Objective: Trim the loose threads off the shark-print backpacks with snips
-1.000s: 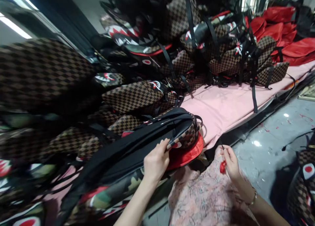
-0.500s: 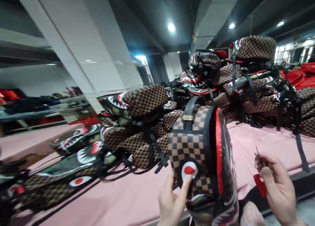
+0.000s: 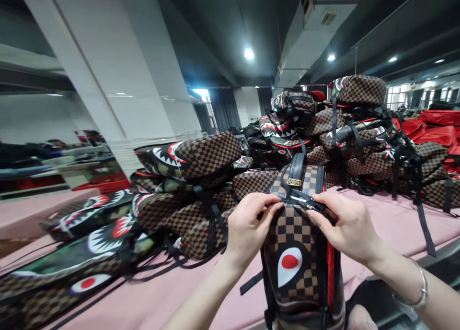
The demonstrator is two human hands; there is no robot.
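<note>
A brown-and-black checkered backpack [image 3: 293, 234] with a red-and-white eye patch stands upright in front of me, its handle and gold buckle at the top. The left hand [image 3: 251, 222] pinches the dark seam below the handle, thumb and fingers pressed together. From the other side my right hand [image 3: 341, 224] grips small dark metal snips [image 3: 305, 200], whose blades lie against that seam just below the buckle. Red lining shows along the bag's right side.
Checkered shark-face bags [image 3: 212, 155] are heaped at the left on a pink-covered table [image 3: 187, 296]. A taller pile of similar bags [image 3: 362, 90] rises behind, with red bags [image 3: 436, 128] at the far right. A white pillar [image 3: 136, 71] stands at the left.
My left hand has moved from the eye patch up to the seam. The right hand has come in from the right, bringing the snips to the bag. The backpack's top now tilts differently.
</note>
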